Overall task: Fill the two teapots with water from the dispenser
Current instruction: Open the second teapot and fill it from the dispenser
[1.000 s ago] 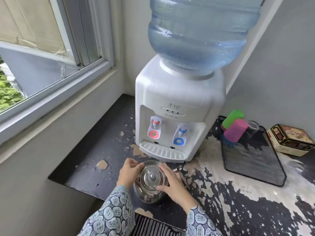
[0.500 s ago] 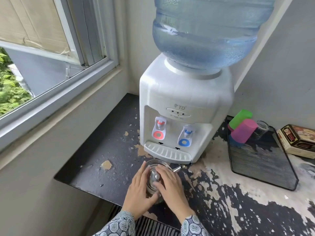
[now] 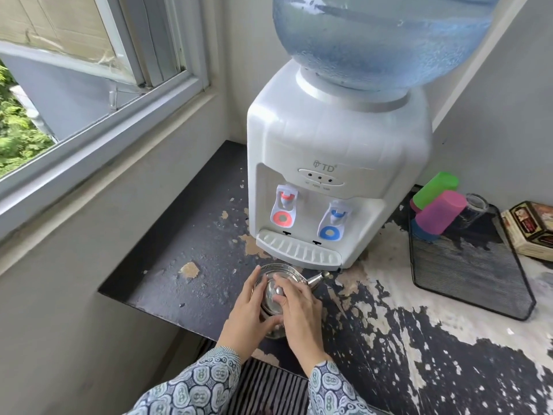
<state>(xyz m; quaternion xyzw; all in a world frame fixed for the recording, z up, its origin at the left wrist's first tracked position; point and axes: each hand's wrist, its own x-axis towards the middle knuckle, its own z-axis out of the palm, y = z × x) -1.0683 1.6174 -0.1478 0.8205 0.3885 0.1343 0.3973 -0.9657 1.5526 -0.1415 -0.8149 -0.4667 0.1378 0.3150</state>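
Note:
A small steel teapot stands on the worn black counter just in front of the white water dispenser, its spout pointing right. My left hand lies along the pot's left side with straight fingers. My right hand covers the lid, its fingers curled around the lid knob. The dispenser has a red tap and a blue tap above a drip tray, and a large blue water bottle on top. Only one teapot is in view.
A black mesh tray at the right holds green and pink plastic cups and a glass. A printed tin sits beyond it. A window and its sill run along the left wall. The counter's front edge is near my wrists.
Both hands have closed in over the teapot's lid; my right hand moved from the pot's side onto the knob. The view has shifted closer and slightly left.

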